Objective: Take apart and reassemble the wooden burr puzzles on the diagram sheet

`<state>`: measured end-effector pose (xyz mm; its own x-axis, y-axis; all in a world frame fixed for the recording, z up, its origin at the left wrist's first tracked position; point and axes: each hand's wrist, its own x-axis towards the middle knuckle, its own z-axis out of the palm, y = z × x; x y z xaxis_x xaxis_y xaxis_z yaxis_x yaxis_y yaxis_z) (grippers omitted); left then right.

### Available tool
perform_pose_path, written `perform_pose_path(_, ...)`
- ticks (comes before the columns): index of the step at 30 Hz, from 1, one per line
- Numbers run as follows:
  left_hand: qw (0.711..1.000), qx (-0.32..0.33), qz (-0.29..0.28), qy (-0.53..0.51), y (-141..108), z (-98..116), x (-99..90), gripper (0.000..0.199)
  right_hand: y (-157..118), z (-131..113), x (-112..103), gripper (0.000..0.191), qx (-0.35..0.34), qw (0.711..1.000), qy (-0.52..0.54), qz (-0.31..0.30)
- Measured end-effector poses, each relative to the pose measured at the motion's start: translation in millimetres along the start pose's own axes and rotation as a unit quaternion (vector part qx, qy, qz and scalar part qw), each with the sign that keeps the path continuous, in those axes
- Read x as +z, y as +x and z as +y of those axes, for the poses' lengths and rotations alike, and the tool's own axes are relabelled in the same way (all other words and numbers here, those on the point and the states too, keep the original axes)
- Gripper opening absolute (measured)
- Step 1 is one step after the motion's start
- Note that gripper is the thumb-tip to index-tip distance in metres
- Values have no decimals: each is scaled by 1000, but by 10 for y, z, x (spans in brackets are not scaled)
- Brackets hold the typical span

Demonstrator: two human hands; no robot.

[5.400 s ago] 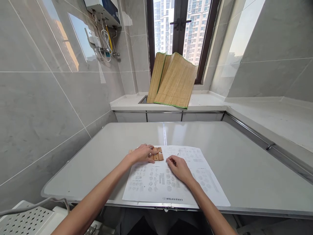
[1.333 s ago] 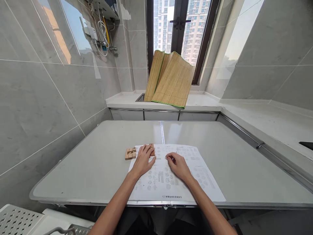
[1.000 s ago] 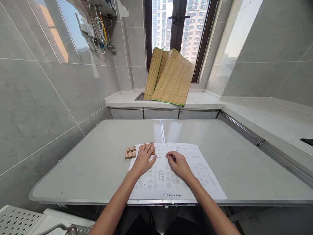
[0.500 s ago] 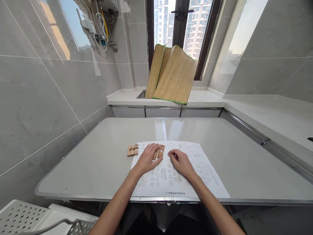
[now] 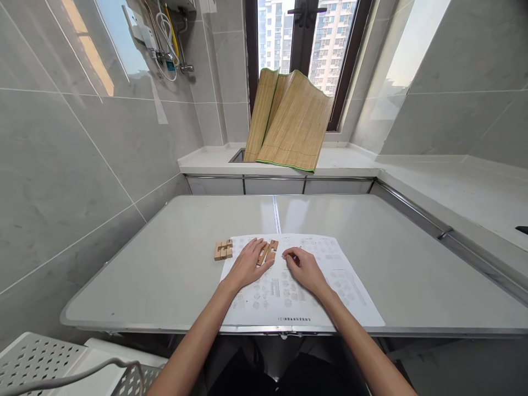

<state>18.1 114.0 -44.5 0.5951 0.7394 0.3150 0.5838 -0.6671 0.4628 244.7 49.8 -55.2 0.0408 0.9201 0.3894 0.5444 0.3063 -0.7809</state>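
Observation:
My left hand [image 5: 247, 264] lies palm down with its fingers stretched out. It rests beside and partly over two flat notched wooden puzzle pieces, the nearer one [image 5: 262, 254] partly hidden by the fingers. The other wooden piece [image 5: 271, 251] leans at a slant just right of it, near the thumb. On the paper to the right is my right hand [image 5: 305, 269], its fingers curled in toward the thumb; whatever they may hold is hidden. Both hands are over a white printed sheet [image 5: 264, 311] with small diagrams. Left of the sheet's top corner sits a cluster of wooden blocks [image 5: 223, 251] fitted together.
The sheet lies at the near edge of a pale folding table [image 5: 165, 280] with a central seam. Behind stands a white counter [image 5: 346, 159] with a folded bamboo mat [image 5: 292, 126] before the window. A white perforated rack [image 5: 45, 360] is at the lower left.
The camera view has tilted slightly, so the scene sits a little higher. Beside my left fingers, the wooden pieces show a bit more clearly. My right hand stays curled in almost the same place.

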Motion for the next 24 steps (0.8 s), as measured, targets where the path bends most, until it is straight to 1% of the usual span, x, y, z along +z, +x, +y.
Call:
perform_pose_path(5, 1000, 17, -12, -13, -11, 63, -39, 59, -6, -13, -10, 22, -1, 1000, -1, -1)
perform_pose_path(8, 1000, 24, -6, -17, -4, 103, -62, 56, -12, -26, -10, 21, -7, 1000, -1, -1)
perform_pose_path(10, 1000, 17, 11, -11, 9, 115, -73, 49, -16, -37, -8, 20, -13, 1000, -1, -2)
perform_pose_path(14, 998, -12, 64, 25, 40, 100, -74, 32, -26, -60, 0, 16, -25, 1000, -8, -10)
perform_pose_path(16, 995, -20, 82, 45, 51, 85, -64, 27, -35, -68, 4, 19, -34, 999, -12, -23)
perform_pose_path(20, 990, -38, 109, 77, 63, 51, -34, 22, -52, -68, 6, 30, -53, 997, -20, -49)
perform_pose_path(24, 986, -58, 125, 91, 65, 8, -14, 23, -59, -64, 5, 25, -56, 996, -27, -57)
